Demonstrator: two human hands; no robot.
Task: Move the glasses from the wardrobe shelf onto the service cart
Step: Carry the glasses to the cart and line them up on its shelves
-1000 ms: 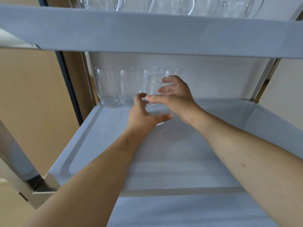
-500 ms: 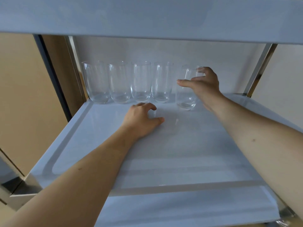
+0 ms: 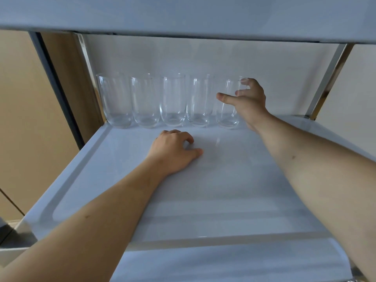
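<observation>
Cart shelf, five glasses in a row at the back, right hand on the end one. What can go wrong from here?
1. The right hand holds the rightmost glass close beside the fourth glass; a sideways nudge may clink them or tip the row.
2. The grip sits near the rim; letting go unevenly might tilt the glass.
3. The left hand rests on the shelf just before the row; lifting it forward may hit a glass.

Right hand [image 3: 249, 99] covers right side of fifth glass [image 3: 227, 104], so its far wall not visible. Right fingertips seen only through glass, blurred. Left hand [image 3: 175, 152], in front of fifth glass: fingers curl under, tips hidden against cart tray [image 3: 85, 176]. Both forearms cut off by bottom edge. Upper tray [image 3: 183, 15] above fifth glass cut off at top edge; whatever stands on it not visible.
</observation>
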